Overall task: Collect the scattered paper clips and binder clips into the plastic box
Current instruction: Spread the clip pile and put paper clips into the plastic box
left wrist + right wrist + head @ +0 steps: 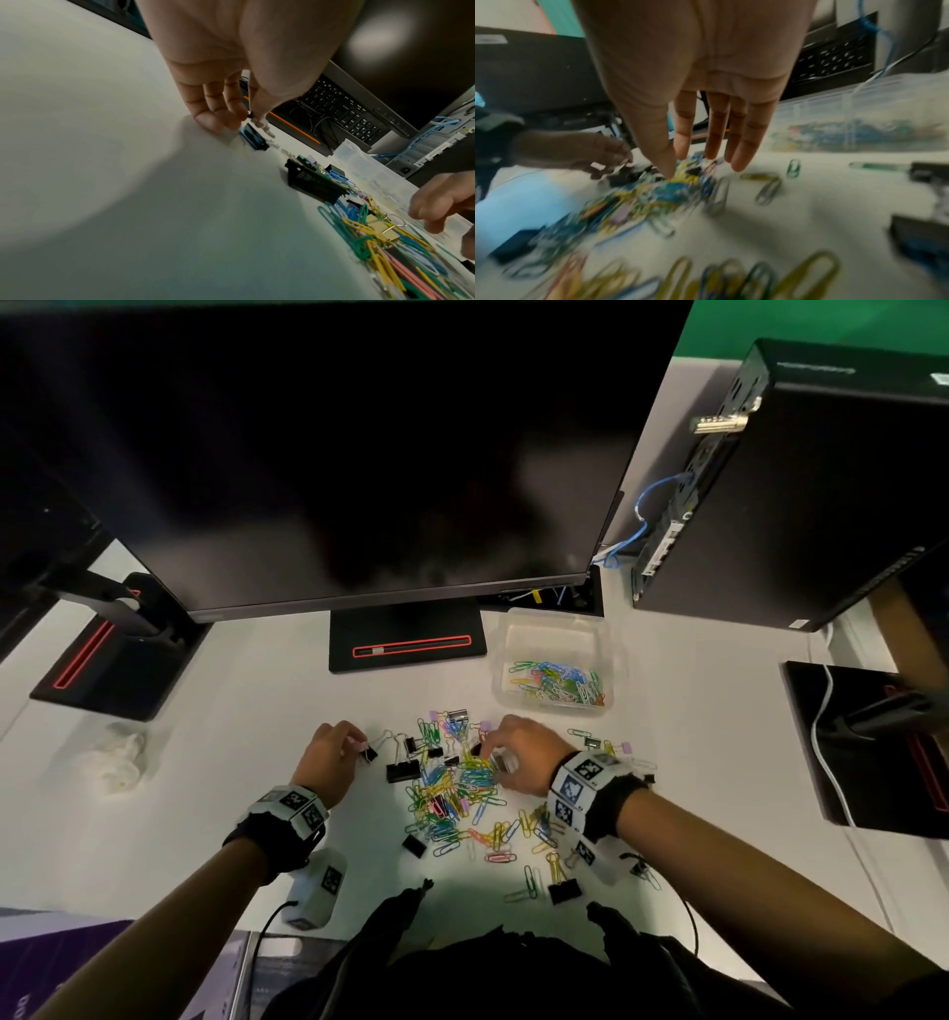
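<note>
Desk (215, 762), white, w/ dark monitor (359, 454) above. Plastic box (554, 629) sits right of monitor base (408, 634), already holding a small heap of coloured paper clips (562, 683). Main scatter of clips (457, 788) lies centre desk, between both hands; black binder clips mixed in, biggest one (403, 770) at the left edge of the pile, another (565, 891) near the desk's front edge. Left hand (331, 752): fingers curled, pinching the wire handle of a small black binder clip (253, 138), clip body touching desk. Right hand (706, 101): fingers straight & spread, tips down on the pile, grasping nothing visible. PC tower (801, 495) far right, blue cable (647, 505) at its back.
</note>
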The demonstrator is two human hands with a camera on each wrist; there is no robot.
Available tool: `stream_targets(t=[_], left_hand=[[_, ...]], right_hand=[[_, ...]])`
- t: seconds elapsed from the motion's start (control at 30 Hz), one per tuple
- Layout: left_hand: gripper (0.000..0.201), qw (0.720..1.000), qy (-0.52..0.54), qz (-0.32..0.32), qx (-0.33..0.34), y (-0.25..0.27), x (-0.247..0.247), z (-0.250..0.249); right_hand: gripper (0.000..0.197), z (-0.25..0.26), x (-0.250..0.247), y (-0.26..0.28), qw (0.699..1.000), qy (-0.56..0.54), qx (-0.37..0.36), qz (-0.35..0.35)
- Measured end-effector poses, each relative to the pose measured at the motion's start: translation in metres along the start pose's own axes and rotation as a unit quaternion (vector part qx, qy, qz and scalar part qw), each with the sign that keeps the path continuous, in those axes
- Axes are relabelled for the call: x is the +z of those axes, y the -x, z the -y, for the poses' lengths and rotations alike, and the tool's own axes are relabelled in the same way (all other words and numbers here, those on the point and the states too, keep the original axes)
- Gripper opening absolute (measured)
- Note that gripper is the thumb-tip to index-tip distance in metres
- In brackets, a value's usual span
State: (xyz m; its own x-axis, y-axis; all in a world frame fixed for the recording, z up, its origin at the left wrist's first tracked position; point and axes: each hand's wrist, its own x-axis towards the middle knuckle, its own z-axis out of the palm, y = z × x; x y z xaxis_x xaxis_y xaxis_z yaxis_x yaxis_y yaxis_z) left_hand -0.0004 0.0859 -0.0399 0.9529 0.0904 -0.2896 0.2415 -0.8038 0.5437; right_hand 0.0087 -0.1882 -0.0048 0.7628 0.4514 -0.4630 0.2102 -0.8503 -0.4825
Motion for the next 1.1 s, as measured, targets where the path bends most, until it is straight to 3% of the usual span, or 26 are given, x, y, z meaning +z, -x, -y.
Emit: stream_targets(t=[0.13, 0.3, 0.43, 0.5, 0.6, 0.77, 0.9, 0.97, 1.03, 1.1], left_hand=[[0.018, 1.000, -0.004, -0.005, -0.022, -0.002, -0.003, 0.005], [0.020, 0.999, -0.032, 0.023, -0.011, -0.001, -0.004, 0.002], [0.024, 0.997, -0.044, -0.009, 0.063, 0.001, -0.001, -0.012], [0.023, 0.992, -0.043, 0.010, 0.115, 0.003, 0.001, -0.025], [0.028, 0.971, -0.061, 0.105, 0.204, 0.009, 0.008, -0.047], [0.068, 0.905, -0.140, 0.251, 0.315, 0.023, 0.035, -0.085], [0.108, 0.865, -0.224, 0.285, 0.347, 0.031, 0.061, -0.104], [0.118, 0.857, -0.257, 0.292, 0.339, 0.031, 0.072, -0.105], [0.118, 0.857, -0.268, 0.281, 0.339, 0.031, 0.080, -0.105], [0.104, 0.865, -0.251, 0.266, 0.344, 0.030, 0.085, -0.104]], right_hand=[[0.050, 0.008, 0.027, -0.004, 0.998, 0.039, -0.034, 0.030], [0.032, 0.007, 0.026, -0.004, 1.000, 0.022, -0.005, 0.017], [0.025, -0.005, 0.022, 0.001, 0.999, -0.019, 0.041, -0.007], [0.021, -0.012, 0.021, 0.007, 0.995, -0.062, 0.063, -0.044], [0.019, -0.022, 0.021, 0.018, 0.984, -0.125, 0.096, -0.085], [0.015, -0.032, 0.017, 0.036, 0.972, -0.149, 0.134, -0.122], [0.016, -0.038, 0.006, 0.043, 0.966, -0.142, 0.157, -0.147], [0.017, -0.043, -0.001, 0.045, 0.961, -0.147, 0.169, -0.160], [0.018, -0.046, -0.008, 0.046, 0.959, -0.150, 0.179, -0.162], [0.018, -0.050, -0.016, 0.047, 0.954, -0.157, 0.189, -0.171]])
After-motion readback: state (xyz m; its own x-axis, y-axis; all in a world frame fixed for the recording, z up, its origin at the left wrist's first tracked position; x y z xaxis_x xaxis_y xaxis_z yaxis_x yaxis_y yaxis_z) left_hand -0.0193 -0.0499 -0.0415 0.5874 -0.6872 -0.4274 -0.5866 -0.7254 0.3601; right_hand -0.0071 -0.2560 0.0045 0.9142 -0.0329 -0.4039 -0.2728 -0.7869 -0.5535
